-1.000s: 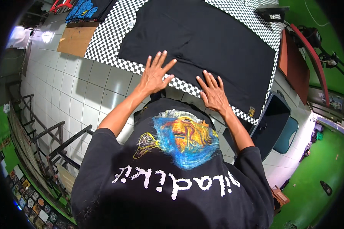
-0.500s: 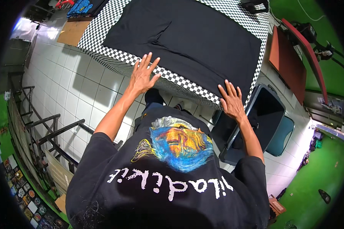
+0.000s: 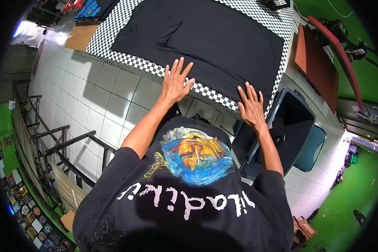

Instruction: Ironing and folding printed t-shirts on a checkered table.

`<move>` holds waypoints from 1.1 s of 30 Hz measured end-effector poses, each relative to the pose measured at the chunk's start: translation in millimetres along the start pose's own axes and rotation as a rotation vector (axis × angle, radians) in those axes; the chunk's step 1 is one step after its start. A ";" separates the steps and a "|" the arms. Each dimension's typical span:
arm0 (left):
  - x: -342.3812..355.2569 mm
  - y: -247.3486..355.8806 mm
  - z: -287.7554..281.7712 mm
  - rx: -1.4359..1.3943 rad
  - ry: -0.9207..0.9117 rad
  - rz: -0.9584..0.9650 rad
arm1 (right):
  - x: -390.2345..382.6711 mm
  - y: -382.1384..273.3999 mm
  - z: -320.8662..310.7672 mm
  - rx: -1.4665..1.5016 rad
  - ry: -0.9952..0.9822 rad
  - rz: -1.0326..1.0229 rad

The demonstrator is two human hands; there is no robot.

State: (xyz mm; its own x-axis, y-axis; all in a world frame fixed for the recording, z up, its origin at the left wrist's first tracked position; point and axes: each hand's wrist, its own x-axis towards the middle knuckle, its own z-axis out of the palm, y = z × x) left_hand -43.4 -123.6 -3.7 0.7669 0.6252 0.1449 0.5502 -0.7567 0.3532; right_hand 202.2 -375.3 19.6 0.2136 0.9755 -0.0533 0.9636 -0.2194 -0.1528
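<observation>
— Where are your hands?
— Your left hand lies flat, palm down, fingers spread, arm stretched forward.
— And the other?
— Your right hand too: open, fingers fanned, forearm extended.

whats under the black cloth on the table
A black-and-white checkered table cover shows around the flat black cloth. Both open hands, left hand and right hand, rest at its near edge. The tabletop beneath is hidden.
</observation>
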 end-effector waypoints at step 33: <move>199.7 36.3 24.4 -0.104 -0.117 0.107 | 191.2 198.9 -25.1 0.066 0.401 0.506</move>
State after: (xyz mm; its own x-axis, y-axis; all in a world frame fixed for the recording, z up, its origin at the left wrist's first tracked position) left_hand 137.8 -30.8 15.5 0.8557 0.5112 0.0804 0.4310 -0.7900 0.4360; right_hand 438.7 -232.0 3.7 0.6945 0.6799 0.2356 0.7189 -0.6419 -0.2668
